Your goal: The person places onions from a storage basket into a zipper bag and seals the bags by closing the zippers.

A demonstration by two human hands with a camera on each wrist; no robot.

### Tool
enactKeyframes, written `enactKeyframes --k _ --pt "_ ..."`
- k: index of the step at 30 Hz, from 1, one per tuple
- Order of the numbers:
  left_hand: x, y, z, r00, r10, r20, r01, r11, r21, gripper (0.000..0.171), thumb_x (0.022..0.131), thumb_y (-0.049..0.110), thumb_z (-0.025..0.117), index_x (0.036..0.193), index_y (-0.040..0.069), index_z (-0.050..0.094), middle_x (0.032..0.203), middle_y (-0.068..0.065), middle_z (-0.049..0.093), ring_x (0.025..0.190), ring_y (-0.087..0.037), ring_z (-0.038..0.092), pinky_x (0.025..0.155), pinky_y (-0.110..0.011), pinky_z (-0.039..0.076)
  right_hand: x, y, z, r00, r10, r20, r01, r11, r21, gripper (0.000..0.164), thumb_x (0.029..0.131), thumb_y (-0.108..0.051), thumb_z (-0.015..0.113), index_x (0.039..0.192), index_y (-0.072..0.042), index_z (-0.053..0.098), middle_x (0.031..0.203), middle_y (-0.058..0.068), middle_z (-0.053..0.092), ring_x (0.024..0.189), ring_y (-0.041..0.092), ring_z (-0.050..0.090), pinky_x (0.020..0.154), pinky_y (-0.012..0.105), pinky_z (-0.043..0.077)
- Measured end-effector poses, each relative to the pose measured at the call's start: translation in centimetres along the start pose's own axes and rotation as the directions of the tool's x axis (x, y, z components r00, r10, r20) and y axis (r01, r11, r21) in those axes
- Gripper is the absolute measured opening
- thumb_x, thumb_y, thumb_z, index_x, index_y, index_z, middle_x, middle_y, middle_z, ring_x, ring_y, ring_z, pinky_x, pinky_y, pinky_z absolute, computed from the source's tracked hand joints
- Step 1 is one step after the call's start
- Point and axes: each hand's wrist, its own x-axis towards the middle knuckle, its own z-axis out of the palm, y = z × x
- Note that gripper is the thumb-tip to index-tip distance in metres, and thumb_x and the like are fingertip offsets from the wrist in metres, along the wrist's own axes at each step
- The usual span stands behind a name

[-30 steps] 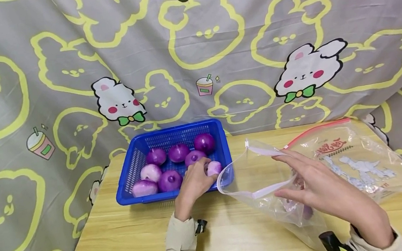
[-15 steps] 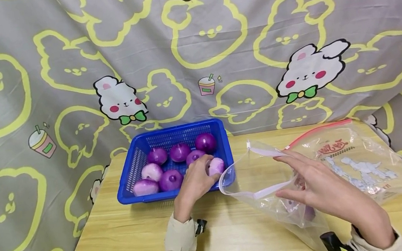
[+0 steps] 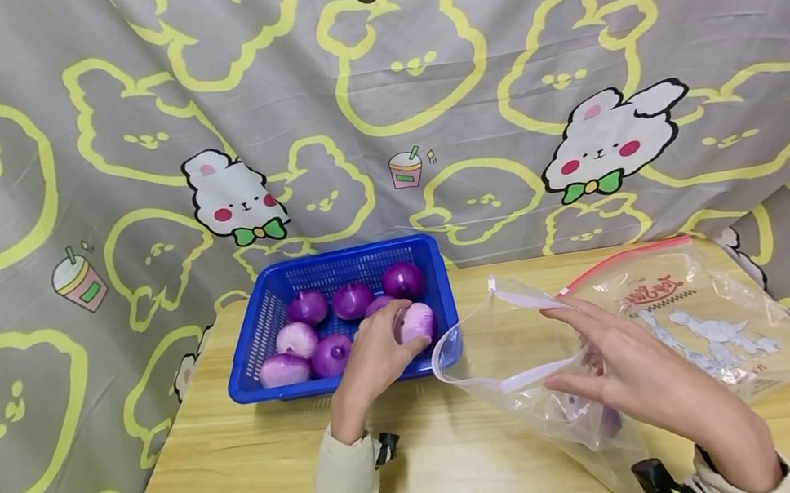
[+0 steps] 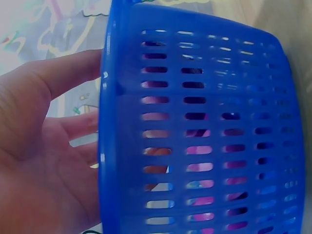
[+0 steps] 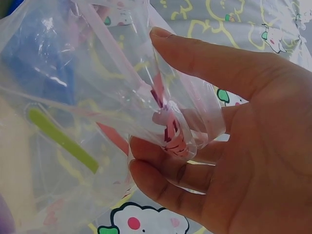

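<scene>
My left hand (image 3: 371, 352) grips a pale purple onion (image 3: 417, 322) at the right end of the blue basket (image 3: 287, 391). In the left wrist view the perforated basket wall (image 4: 170, 92) hides the fingertips and most of the onion. My right hand (image 3: 647, 368) holds a clear zip bag (image 3: 526, 407) near its mouth, which gapes toward the basket. In the right wrist view, the thumb and curled fingers of this hand (image 5: 229, 122) lie around the crumpled plastic (image 5: 63, 92). Purple onions (image 3: 609, 422) show dimly inside the bag.
Several other onions (image 3: 333, 356), dark purple and pale, lie in the basket. A flat clear bag (image 3: 714, 314) with a red zip and dinosaur print lies at the right of the wooden table (image 3: 246, 478). A patterned curtain (image 3: 452, 108) hangs behind.
My left hand has drawn slightly back with the onion, which has tilted and risen a little between the fingers. My right hand and the bag have barely moved.
</scene>
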Motion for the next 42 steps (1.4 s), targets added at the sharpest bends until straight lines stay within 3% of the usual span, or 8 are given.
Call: enactKeyframes --k 3,8,16,42 --pt "-0.1 0.2 -0.4 1.000 0.004 -0.012 -0.004 1.000 -0.015 0.052 0.079 0.021 0.084 0.124 0.006 0.064 0.116 -0.008 0.069 0.105 -0.026 0.065 0.090 -0.043 0.053 0.0 0.2 -0.1 1.000 -0.015 -0.018 0.014 1.000 -0.021 0.077 0.083 -0.051 0.076 0.145 -0.014 0.048 0.133 0.011 0.055 0.069 -0.004 0.050 0.076 0.040 0.045" --pt "0.0 0.4 -0.7 0.999 0.010 -0.034 -0.011 1.000 -0.024 0.051 0.079 0.021 0.084 0.124 0.007 0.064 0.117 -0.008 0.068 0.108 -0.025 0.064 0.093 -0.043 0.052 -0.1 0.1 -0.2 0.999 -0.019 -0.028 0.018 1.000 -0.025 0.076 0.083 -0.049 0.077 0.144 -0.014 0.049 0.131 0.010 0.056 0.068 -0.004 0.050 0.072 0.034 0.048" --pt "-0.1 0.7 -0.5 0.999 0.031 -0.014 -0.032 0.999 -0.028 0.052 0.081 0.023 0.083 0.127 0.009 0.063 0.119 -0.006 0.068 0.108 -0.024 0.063 0.095 -0.041 0.051 -0.1 0.0 -0.3 0.999 -0.017 -0.042 0.015 0.999 -0.045 0.076 0.083 -0.049 0.077 0.144 -0.013 0.050 0.141 0.014 0.052 0.071 -0.001 0.049 0.073 0.037 0.047" --pt "-0.5 1.9 -1.9 0.991 0.056 -0.121 -0.061 0.997 -0.039 0.052 0.080 0.025 0.085 0.126 0.009 0.064 0.118 -0.006 0.068 0.103 -0.022 0.064 0.090 -0.040 0.053 0.0 0.1 -0.3 1.000 -0.005 -0.029 0.003 0.999 -0.047 0.076 0.083 -0.052 0.076 0.144 -0.015 0.049 0.136 0.011 0.054 0.071 -0.001 0.049 0.073 0.039 0.047"
